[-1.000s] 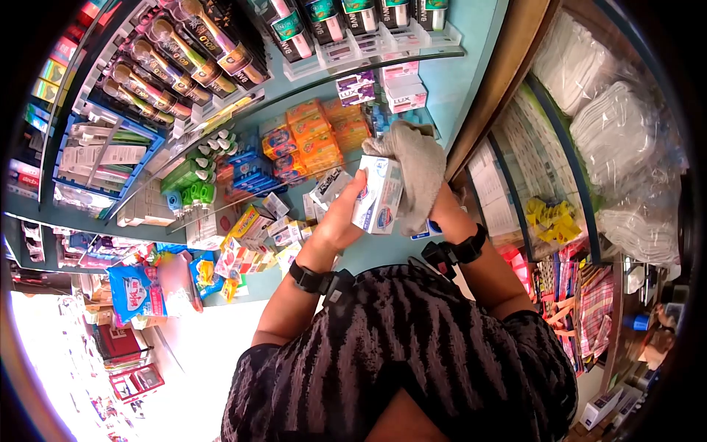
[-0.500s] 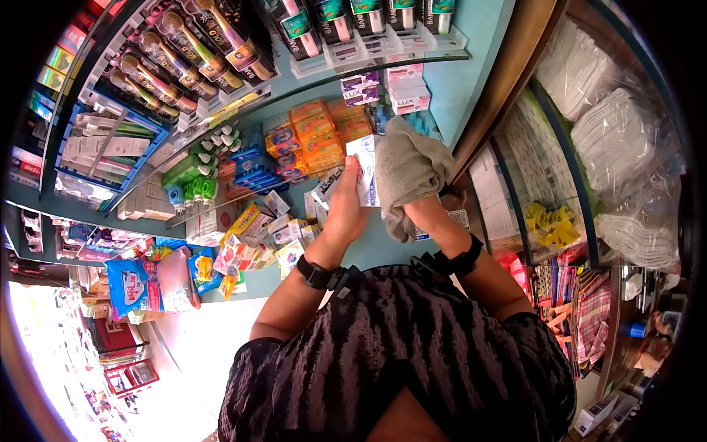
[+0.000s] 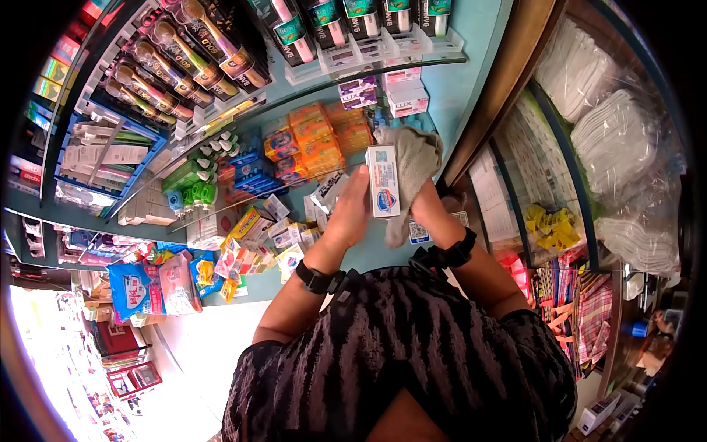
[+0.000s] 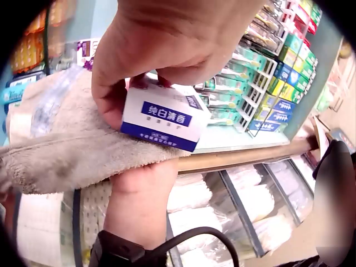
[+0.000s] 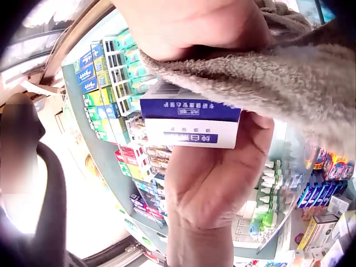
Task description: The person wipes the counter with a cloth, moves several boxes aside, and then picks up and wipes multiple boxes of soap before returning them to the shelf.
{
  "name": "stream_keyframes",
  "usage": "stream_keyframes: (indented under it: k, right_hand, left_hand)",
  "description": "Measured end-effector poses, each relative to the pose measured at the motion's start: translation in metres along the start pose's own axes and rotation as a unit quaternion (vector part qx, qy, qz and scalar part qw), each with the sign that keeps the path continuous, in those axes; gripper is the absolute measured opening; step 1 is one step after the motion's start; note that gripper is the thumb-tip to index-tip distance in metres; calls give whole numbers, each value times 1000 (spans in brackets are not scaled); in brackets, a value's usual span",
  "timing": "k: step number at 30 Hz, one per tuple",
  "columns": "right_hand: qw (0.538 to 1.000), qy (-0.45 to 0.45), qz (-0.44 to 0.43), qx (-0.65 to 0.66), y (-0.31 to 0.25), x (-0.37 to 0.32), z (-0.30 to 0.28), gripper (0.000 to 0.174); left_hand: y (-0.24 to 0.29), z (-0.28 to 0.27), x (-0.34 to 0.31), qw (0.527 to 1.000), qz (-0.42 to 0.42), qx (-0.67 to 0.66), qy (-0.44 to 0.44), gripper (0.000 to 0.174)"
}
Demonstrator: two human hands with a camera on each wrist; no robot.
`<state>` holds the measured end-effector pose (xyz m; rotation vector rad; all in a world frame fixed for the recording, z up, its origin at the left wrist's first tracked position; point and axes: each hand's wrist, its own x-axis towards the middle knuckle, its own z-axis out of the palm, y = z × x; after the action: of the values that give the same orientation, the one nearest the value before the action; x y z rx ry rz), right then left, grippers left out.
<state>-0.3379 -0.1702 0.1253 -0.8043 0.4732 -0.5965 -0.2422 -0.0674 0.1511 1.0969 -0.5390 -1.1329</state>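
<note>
The left hand (image 3: 350,210) pinches a small box (image 3: 383,184) by its sides, thumb and fingers bent round it. The right hand (image 3: 428,205) is up against a grey-beige cloth (image 3: 422,158); its fingers are hidden in the folds, so how they lie cannot be told.

The box sits between the two hands, one side against the cloth. It is white with dark blue bands and Chinese lettering on its end, and its long face has a blue-and-red badge towards the wrists. Its corners look square. The cloth is soft and fuzzy, with one loose end hanging towards the right wrist.

The roomiest gap lies between the two wrists, over a blue-green counter (image 3: 364,254). A card with a printed square code (image 3: 419,232) lies just beside the right wrist. Left of the left hand, a jumble of small boxes (image 3: 254,225) crowds the counter.

Beyond the left hand are stacked orange packs (image 3: 313,136), and past both hands a glass shelf edge (image 3: 368,69) crosses above. A brown wooden post (image 3: 508,96) slants up beyond the right hand, limiting room that way.
</note>
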Motion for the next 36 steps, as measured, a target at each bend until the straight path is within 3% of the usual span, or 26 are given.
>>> stream_keyframes:
  k: [1, 2, 3, 4, 6, 8, 10, 13, 17, 20, 21, 24, 25, 27, 28, 29, 30, 33, 36]
  right_hand:
    - [1000, 7, 1, 19, 1, 0, 1, 43]
    - [998, -11, -31, -58, 1, -1, 3, 44]
    - [988, -29, -63, -135, -2, -3, 5, 45]
    - [963, -55, -89, -250, 0, -1, 4, 46]
    - [865, -86, -158, -468, 5, 3, 3, 47]
    - [778, -98, -273, -558, 14, 1, 8, 49]
    - [787, -147, -247, -545, 8, 1, 16, 54]
    - [766, -238, -212, -558, 15, 3, 7, 59]
    - [783, -219, -256, -523, 29, -9, 0, 60]
    - [738, -161, -259, -603, 35, 7, -14, 56]
    - [813, -128, -164, -543, 27, 10, -6, 52]
    - [847, -131, -183, -481, 17, 6, 1, 51]
    - [727, -109, -248, -630, 15, 3, 11, 52]
    - [744, -107, -300, -587, 32, 3, 18, 53]
    - [751, -105, -326, -564, 35, 1, 22, 53]
    - [771, -123, -352, -516, 32, -7, 19, 54]
    - [760, -137, -342, -536, 34, -5, 16, 55]
    - [739, -170, -315, -571, 46, 4, -1, 55]
    - [740, -187, -294, -575, 50, 6, -19, 53]
  left_hand:
    - [5, 3, -3, 1000, 2, 9, 23, 45]
    - [8, 3, -5, 999, 4, 17, 47, 47]
    - [8, -1, -3, 994, -59, -93, 17, 50]
    - [6, 0, -4, 996, -48, -62, 34, 51]
    - [2, 5, -6, 998, -24, -2, 63, 53]
    - [10, 8, -8, 994, -17, -96, 46, 54]
    - [19, 7, -8, 979, -19, -200, 43, 54]
    - [29, -9, 0, 969, -24, -247, 25, 56]
    - [17, -30, 5, 947, -41, -316, 22, 56]
    - [13, -33, 1, 935, -35, -350, 38, 53]
    - [12, -35, -1, 930, -24, -365, 28, 53]
    - [11, -36, 3, 932, -3, -357, 60, 56]
    - [9, -34, 5, 934, 2, -347, 83, 57]
    - [11, -21, 0, 937, -17, -329, 112, 65]
    - [8, -21, -5, 920, -88, -378, 46, 72]
    - [5, -20, -4, 924, -79, -373, 30, 75]
    - [3, -20, -4, 927, -69, -369, 15, 77]
    - [4, -29, -5, 919, -121, -371, 58, 66]
    - [-6, -43, -8, 931, -105, -338, 88, 59]
